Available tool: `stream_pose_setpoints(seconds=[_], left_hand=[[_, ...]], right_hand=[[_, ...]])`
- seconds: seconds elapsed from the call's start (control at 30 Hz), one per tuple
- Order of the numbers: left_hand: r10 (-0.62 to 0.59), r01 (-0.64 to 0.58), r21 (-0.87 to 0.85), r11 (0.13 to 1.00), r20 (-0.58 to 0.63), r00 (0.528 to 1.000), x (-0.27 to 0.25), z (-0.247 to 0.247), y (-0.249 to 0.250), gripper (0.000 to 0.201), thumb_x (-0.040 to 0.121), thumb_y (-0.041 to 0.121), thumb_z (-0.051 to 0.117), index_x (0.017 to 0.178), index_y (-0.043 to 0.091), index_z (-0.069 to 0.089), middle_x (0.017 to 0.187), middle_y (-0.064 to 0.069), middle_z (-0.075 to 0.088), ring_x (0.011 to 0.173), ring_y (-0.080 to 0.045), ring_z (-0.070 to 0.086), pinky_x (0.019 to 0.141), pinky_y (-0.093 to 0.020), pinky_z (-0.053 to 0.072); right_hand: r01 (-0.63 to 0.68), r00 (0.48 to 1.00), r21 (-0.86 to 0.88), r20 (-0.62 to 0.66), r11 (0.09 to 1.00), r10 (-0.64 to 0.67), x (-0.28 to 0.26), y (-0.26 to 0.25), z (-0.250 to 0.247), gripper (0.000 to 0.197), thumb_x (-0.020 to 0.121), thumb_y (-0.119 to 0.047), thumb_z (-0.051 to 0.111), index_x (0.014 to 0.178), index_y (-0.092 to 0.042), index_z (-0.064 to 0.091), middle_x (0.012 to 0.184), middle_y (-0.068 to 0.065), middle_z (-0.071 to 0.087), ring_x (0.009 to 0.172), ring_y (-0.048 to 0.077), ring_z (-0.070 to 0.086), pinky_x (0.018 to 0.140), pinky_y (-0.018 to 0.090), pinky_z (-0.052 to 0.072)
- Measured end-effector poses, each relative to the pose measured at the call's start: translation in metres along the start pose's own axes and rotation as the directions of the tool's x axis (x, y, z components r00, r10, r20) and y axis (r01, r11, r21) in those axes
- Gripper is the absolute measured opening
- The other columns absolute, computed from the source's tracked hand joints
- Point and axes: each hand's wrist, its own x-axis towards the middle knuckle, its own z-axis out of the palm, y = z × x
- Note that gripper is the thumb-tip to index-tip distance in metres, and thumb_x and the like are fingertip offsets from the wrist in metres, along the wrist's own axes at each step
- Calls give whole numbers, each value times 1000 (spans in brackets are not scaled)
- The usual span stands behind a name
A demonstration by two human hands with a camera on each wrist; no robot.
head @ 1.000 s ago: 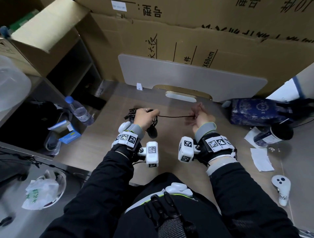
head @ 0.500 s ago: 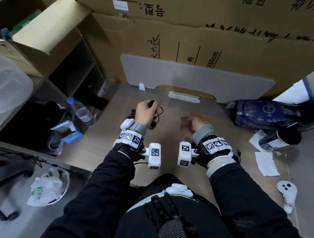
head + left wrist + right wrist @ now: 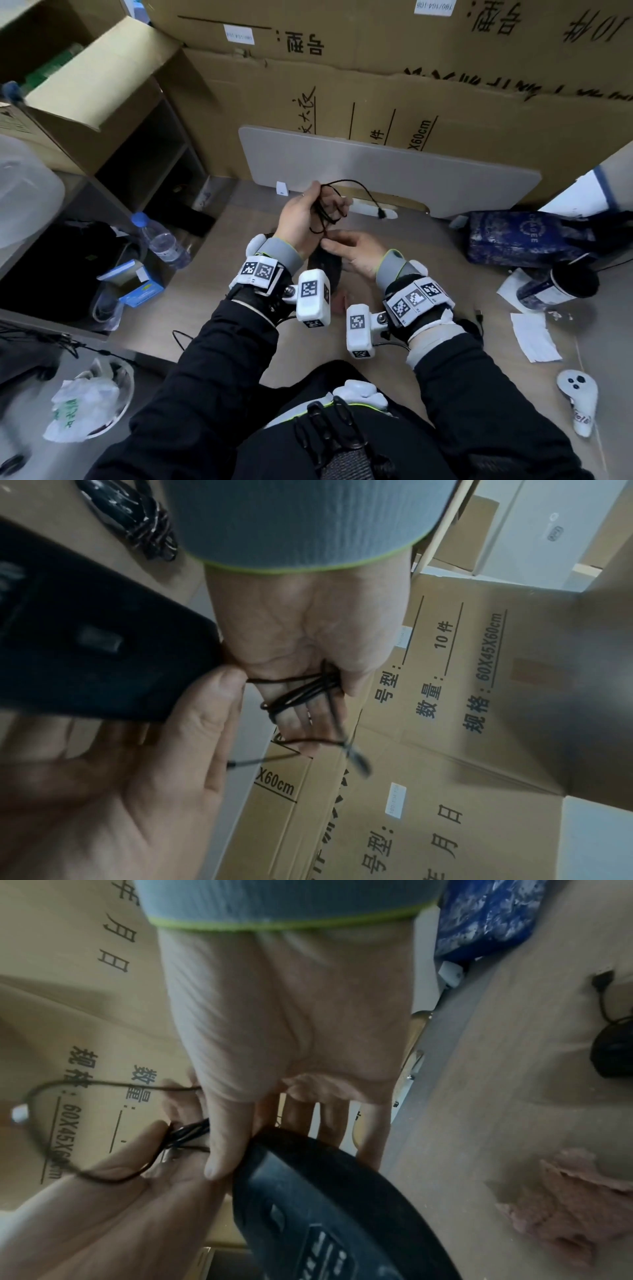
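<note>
So this looks like the tidy-up-the-cord stage: the left hand (image 3: pixel 298 216) is up over the middle of the counter (image 3: pixel 212 291), a bit toward its back edge, with its fingers (image 3: pixel 298 718) curled round a bunch of loops of the thin black cord (image 3: pixel 325 212). Just beside it, touching really, the right hand (image 3: pixel 359 255) grips the black mouse (image 3: pixel 323 269) belly-up, thumb on one edge and the other fingers wrapped round the far side. Both hands and the mouse are off the counter, not resting on it. The coil is mostly made I'd say, but a loose tail arcs out of the bundle and the plug (image 3: pixel 381 214) dangles free toward the back edge. My guess is the next move is to take that tail a turn or two around the loops, or tuck it through, while the left hand keeps the bundle pinched so it doesn't spring apart, with the short run to the mouse left slack. The cord's skinny and a bit kinked, loops uneven and crossing. The mouse is matte black with a label patch underneath; can't read it
</note>
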Motion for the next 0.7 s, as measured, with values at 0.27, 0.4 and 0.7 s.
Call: stream_pose_setpoints(seconds=[0.27,0.4,0.7], left_hand=[[32,109,554,825,-238,971,14,-32,-4,38,76,49,56,66,14,67,75,-8,71,73,-28,62,71,-38,47],[-18,81,267,960,-229,973,4,-36,-12,18,87,14,69,90,-4,70,85,-20,72,78,-26,71,71,-31,58],[-260,265,500,824,-82,962,-13,-41,-14,54,85,61,67,113,14,70,106,-8,74,87,-23,69,73,-34,57]], right_hand=[[35,965,129,-261,991,0,-5,-1,-3,22,94,-22,63,112,-13,71,96,5,71,84,20,65,74,35,58],[96,914,185,-406,978,-13,-4,-4,-8,12,93,-19,62,98,-17,73,87,5,70,77,23,65,70,36,57],[190,846,237,-532,953,-36,-5,-10,-11,6,90,-21,67,84,-19,67,80,5,66,75,24,63,61,33,55]])
